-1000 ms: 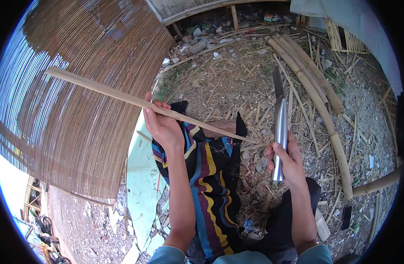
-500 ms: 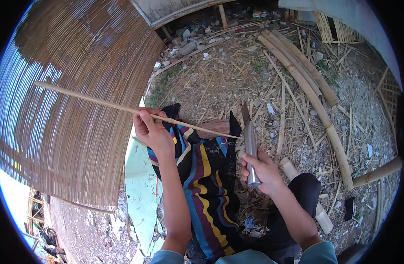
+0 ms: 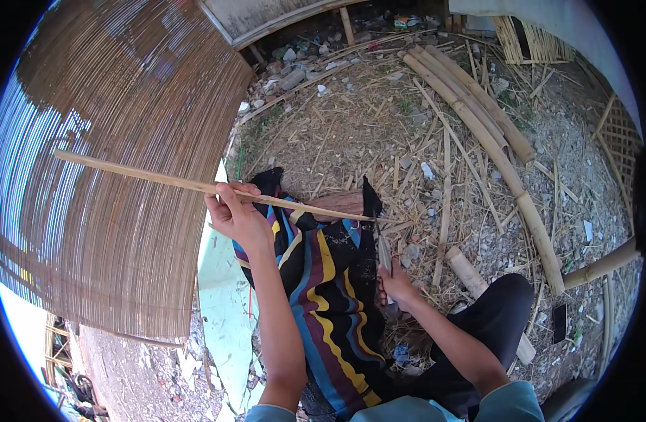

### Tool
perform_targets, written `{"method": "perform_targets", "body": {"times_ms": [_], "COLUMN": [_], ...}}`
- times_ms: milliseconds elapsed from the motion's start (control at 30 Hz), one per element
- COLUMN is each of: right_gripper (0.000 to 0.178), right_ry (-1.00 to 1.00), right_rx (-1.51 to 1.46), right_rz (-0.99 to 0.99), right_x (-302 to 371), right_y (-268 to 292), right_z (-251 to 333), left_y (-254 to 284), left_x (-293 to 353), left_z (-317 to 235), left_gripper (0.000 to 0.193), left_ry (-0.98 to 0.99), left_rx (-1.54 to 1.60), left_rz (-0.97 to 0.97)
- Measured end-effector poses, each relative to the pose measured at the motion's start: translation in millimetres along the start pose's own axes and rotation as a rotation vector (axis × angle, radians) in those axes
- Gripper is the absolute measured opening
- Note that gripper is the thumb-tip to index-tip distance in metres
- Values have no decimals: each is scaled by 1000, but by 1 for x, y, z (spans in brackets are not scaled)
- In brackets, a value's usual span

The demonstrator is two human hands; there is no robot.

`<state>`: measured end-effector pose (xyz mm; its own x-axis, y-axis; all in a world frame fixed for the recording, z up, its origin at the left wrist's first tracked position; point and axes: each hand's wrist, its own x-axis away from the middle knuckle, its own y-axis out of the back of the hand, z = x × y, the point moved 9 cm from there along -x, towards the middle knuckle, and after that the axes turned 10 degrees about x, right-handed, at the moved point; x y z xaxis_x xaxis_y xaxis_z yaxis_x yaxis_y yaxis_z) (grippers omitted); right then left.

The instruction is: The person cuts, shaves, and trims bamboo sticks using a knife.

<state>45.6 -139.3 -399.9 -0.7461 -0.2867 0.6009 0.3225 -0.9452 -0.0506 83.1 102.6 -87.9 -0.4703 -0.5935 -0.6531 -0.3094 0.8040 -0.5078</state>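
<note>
My left hand (image 3: 240,216) pinches a long, thin bamboo strip (image 3: 143,172) near its middle. The strip slants from the upper left down to the right, across the top of a striped cloth (image 3: 328,309) over my lap. Closed low on the right, my right hand (image 3: 399,287) grips a metal knife (image 3: 384,252) with a tube-like handle. Its blade points upward at the strip's right end; whether the edge touches the strip I cannot tell. Behind the strip, a short wooden log (image 3: 337,204) lies partly under the cloth.
A large slatted bamboo screen (image 3: 147,232) stands at the left, beside a pale green sheet (image 3: 224,295). Several thick bamboo poles (image 3: 471,105) curve along the right. A cut bamboo piece (image 3: 467,273) and a dark phone (image 3: 560,323) lie by my knee. Shavings and rubble litter the ground.
My right hand has moved slightly left and down, turning the knife so that it shows narrower by the strip's end. The strip's left end has dropped a little.
</note>
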Motion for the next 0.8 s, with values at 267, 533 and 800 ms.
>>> {"method": "perform_targets", "body": {"times_ms": [267,533,800], "right_gripper": [41,35,30], "right_ry": [459,-14,182], "right_rx": [290,-81,77], "right_rz": [117,36,21], "right_x": [53,5,1], "right_y": [-20,11,-1], "right_z": [60,8,7], "left_y": [-14,-17,-21], "left_x": [2,7,7], "left_z": [-7,-4,-3], "left_gripper": [22,26,26], "left_ry": [5,-47,-21], "left_rx": [-126,-147,-116], "left_rz": [95,99,19]}}
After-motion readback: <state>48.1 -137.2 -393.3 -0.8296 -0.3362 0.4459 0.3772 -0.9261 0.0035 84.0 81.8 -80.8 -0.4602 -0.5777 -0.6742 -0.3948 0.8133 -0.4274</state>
